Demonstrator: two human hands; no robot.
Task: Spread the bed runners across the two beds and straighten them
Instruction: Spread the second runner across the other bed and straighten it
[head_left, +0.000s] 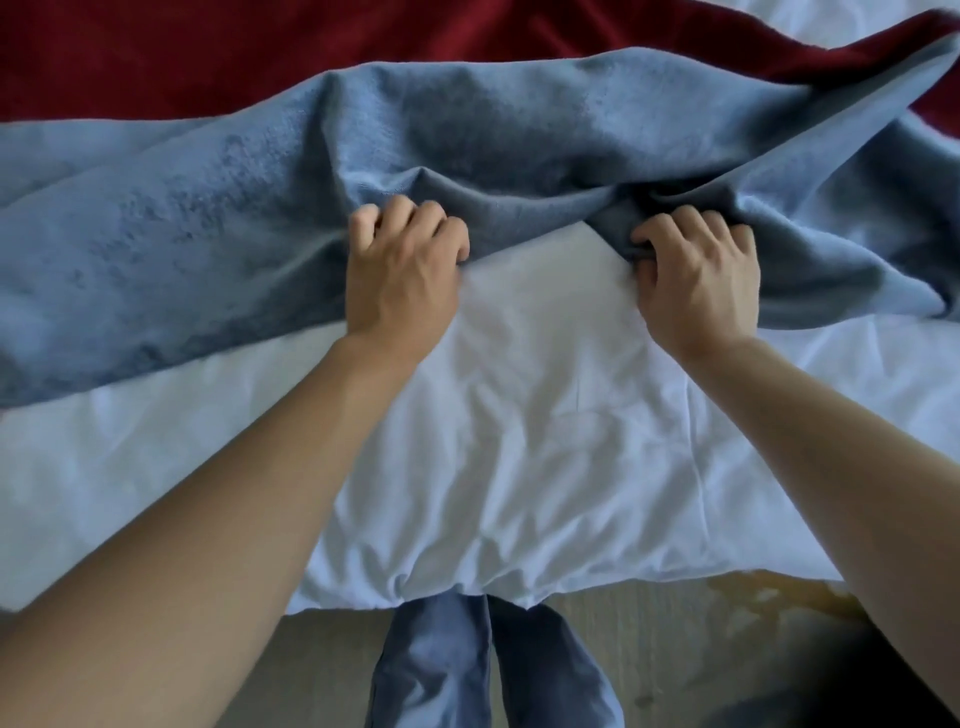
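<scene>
A blue plush bed runner (208, 218) lies rumpled across the white bed (545, 426), its near edge bunched into folds at the middle. My left hand (402, 270) grips that near edge with curled fingers. My right hand (696, 275) pinches a thick fold of the same edge a little to the right. A dark red runner (208, 47) lies flat beyond the blue one, running to the far right.
The bed's near edge hangs just above my legs in blue trousers (483, 670). Grey floor (649, 639) shows below the duvet, with a yellowish patch at the right. White bedding (831, 15) shows past the red runner at the top right.
</scene>
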